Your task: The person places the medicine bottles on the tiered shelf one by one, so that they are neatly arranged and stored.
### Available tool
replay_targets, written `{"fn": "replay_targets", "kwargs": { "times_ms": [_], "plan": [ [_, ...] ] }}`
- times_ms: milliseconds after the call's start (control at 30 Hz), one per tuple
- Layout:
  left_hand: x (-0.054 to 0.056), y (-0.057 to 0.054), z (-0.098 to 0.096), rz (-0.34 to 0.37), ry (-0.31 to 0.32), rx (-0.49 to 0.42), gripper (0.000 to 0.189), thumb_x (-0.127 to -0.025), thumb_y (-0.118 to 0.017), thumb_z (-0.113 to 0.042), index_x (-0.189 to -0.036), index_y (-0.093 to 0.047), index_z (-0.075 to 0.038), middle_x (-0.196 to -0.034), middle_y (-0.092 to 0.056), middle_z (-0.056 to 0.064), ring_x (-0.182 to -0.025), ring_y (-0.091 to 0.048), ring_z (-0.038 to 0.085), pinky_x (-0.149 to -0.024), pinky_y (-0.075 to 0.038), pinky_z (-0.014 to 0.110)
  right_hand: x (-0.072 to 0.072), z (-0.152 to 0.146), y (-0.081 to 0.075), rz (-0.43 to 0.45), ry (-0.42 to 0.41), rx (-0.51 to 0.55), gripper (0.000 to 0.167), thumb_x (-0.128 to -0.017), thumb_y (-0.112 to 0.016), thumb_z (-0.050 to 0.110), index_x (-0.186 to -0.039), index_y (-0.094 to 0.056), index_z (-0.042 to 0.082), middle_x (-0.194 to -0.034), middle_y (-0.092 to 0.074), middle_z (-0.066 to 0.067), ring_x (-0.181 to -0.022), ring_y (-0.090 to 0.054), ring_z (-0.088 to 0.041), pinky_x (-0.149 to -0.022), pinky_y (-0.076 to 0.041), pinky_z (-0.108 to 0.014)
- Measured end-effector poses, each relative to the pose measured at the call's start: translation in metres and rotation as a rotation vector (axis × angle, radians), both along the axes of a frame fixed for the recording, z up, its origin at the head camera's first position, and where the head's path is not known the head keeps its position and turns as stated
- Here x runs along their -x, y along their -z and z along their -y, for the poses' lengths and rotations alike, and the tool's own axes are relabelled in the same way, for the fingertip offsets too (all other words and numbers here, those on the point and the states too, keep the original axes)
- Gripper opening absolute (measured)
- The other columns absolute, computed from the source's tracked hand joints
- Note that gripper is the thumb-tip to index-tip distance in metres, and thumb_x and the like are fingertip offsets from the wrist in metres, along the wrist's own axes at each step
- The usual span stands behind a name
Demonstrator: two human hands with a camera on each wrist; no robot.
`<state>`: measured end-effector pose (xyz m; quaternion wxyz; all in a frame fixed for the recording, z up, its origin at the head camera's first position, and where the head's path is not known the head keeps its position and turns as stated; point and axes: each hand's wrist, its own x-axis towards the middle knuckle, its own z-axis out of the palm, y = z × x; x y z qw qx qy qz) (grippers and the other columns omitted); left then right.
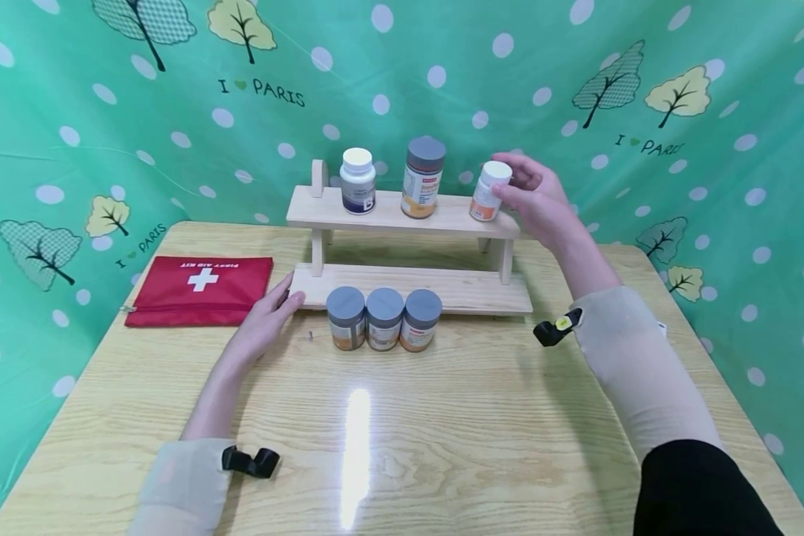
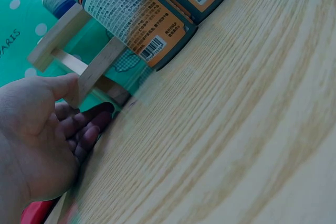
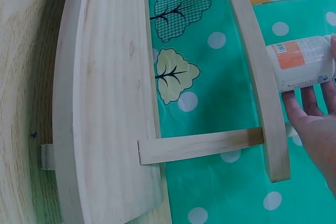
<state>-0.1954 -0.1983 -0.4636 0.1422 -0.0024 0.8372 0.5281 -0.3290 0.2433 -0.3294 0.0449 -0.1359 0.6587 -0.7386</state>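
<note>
On the right end of the wooden rack's (image 1: 402, 290) upper tier, my right hand (image 1: 532, 193) holds a white pill bottle (image 1: 490, 192) with an orange-and-white label. The bottle tilts slightly, its base right at the board in the right wrist view, with thumb and fingers around it (image 3: 302, 64). My left hand (image 1: 268, 316) grips the left end of the lower tier, thumb on the board and fingers beneath (image 2: 50, 124). Also on the upper tier stand a white-capped bottle (image 1: 358, 182) with a dark blue label and a taller grey-capped bottle (image 1: 422, 179).
Three grey-capped bottles (image 1: 383, 320) stand side by side on the table (image 1: 482, 424), just in front of the lower tier. A red first aid kit pouch (image 1: 201, 294) lies left of the rack. Behind everything hangs a green dotted cloth (image 1: 435, 45).
</note>
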Motion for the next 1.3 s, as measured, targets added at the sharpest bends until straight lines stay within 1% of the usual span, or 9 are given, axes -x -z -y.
{"fn": "replay_targets", "kwargs": {
  "times_ms": [267, 500, 733, 900, 1067, 1200, 1300],
  "plan": [
    [0.0006, 0.0002, 0.0001, 0.005, 0.001, 0.005, 0.077, -0.105, -0.044, -0.058, -0.166, -0.005, -0.029, -0.176, -0.006, 0.008, -0.163, -0.009, 0.036, -0.13, -0.016, 0.058, 0.0, 0.0006, 0.0025, 0.012, 0.001, 0.018, 0.055, -0.092, -0.068, -0.008, -0.144, -0.054, 0.002, -0.124, -0.067, -0.002, -0.111, -0.055, -0.019, -0.091, -0.055, -0.024],
    [-0.0004, -0.0014, -0.0005, -0.001, 0.0, 0.006, 0.078, -0.105, -0.044, -0.058, -0.166, -0.005, -0.029, -0.176, -0.007, 0.008, -0.163, -0.009, 0.036, -0.13, -0.016, 0.058, 0.0002, -0.0011, 0.0053, 0.013, 0.013, -0.017, 0.056, -0.093, -0.069, -0.005, -0.146, -0.053, 0.004, -0.131, -0.065, -0.003, -0.118, -0.054, -0.019, -0.094, -0.057, -0.022],
    [-0.001, -0.0024, -0.0007, -0.005, 0.003, 0.004, 0.078, -0.106, -0.044, -0.057, -0.166, -0.005, -0.028, -0.176, -0.007, 0.008, -0.163, -0.009, 0.036, -0.131, -0.017, 0.057, -0.0002, 0.0, 0.0058, 0.014, 0.038, -0.035, 0.054, -0.091, -0.071, -0.006, -0.142, -0.058, 0.009, -0.13, -0.064, -0.003, -0.118, -0.054, -0.02, -0.094, -0.057, -0.022],
    [-0.0005, -0.0025, -0.0004, -0.004, 0.004, 0.007, 0.077, -0.106, -0.043, -0.057, -0.166, -0.005, -0.029, -0.176, -0.006, 0.007, -0.163, -0.009, 0.036, -0.131, -0.016, 0.058, -0.0007, 0.0004, 0.0064, 0.014, 0.045, -0.032, 0.055, -0.091, -0.07, -0.007, -0.142, -0.058, 0.01, -0.132, -0.063, -0.003, -0.119, -0.054, -0.02, -0.094, -0.056, -0.021],
    [-0.0004, -0.0026, -0.0004, -0.005, 0.001, 0.003, 0.077, -0.106, -0.044, -0.057, -0.166, -0.005, -0.029, -0.176, -0.006, 0.007, -0.163, -0.008, 0.036, -0.131, -0.016, 0.057, -0.0012, 0.0, 0.008, 0.023, 0.033, 0.004, 0.059, -0.091, -0.07, -0.008, -0.145, -0.055, 0.01, -0.135, -0.062, -0.004, -0.121, -0.054, -0.02, -0.097, -0.056, -0.022],
    [-0.0012, -0.0025, -0.0008, -0.001, 0.0, 0.002, 0.078, -0.105, -0.044, -0.058, -0.166, -0.005, -0.029, -0.176, -0.006, 0.007, -0.163, -0.009, 0.035, -0.131, -0.017, 0.057, -0.003, -0.0014, 0.0089, 0.04, 0.035, 0.028, 0.064, -0.09, -0.072, -0.007, -0.147, -0.054, 0.013, -0.138, -0.06, -0.004, -0.122, -0.055, -0.02, -0.098, -0.056, -0.024],
    [-0.0017, -0.0027, -0.001, -0.003, 0.002, -0.003, 0.078, -0.105, -0.044, -0.057, -0.166, -0.006, -0.028, -0.176, -0.006, 0.007, -0.163, -0.009, 0.035, -0.131, -0.016, 0.057, -0.0071, -0.0024, 0.0082, 0.039, 0.045, 0.078, 0.064, -0.09, -0.072, -0.007, -0.147, -0.054, 0.014, -0.14, -0.059, -0.006, -0.124, -0.055, -0.021, -0.098, -0.058, -0.026]
  ]
}}
